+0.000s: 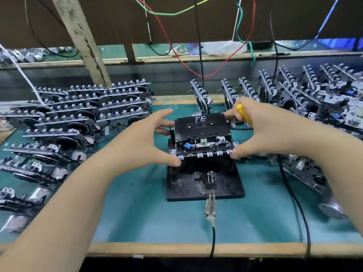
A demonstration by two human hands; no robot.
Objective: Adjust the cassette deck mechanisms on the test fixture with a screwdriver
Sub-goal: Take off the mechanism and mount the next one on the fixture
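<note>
Black plastic and steel, the cassette deck mechanism (pixel 203 142) sits on the test fixture (pixel 204 183) mid-counter (pixel 137 213). The left hand (pixel 145 140) pinches its left side, thumb at the front corner. The right hand (pixel 261 132) pinches the right side, with the yellow screwdriver (pixel 243 114) tucked in its fingers. Pressure should probably stay even and level, so the mechanism seats square before any adjusting.

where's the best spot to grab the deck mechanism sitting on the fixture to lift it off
Probably by its two short ends, coming in from left and right. The deck mechanism sits level on the test fixture, with a cassette covering its top and small tabs along the front edge; the left hand and right hand already flank it.
</note>
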